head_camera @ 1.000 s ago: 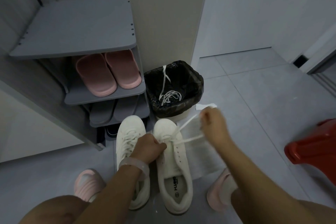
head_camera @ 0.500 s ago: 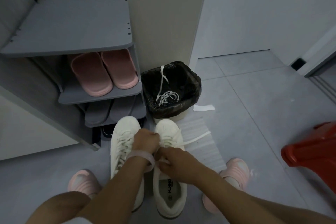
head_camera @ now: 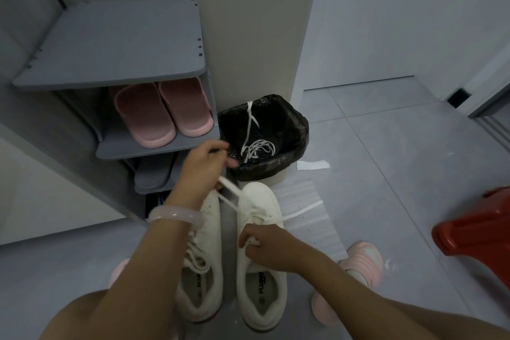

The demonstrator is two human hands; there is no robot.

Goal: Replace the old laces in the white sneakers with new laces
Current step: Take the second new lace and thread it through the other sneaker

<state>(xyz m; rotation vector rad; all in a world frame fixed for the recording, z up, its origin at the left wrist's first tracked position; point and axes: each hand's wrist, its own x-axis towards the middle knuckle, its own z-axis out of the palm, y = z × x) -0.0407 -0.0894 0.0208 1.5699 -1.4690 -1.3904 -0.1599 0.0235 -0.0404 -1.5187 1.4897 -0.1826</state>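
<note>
Left hand pinches the lace taut, right hand grips the right sneaker; yank too hard and the other end probably slips out of its eyelet.

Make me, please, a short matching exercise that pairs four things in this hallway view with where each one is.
Things:
1. old laces
2. pink slippers
3. red stool
4. paper slip

Places:
A. middle shelf of the grey rack
B. floor, just right of the bin
C. inside the black-lined bin
D. far right edge of the view

Pairs: 1-C, 2-A, 3-D, 4-B
</note>
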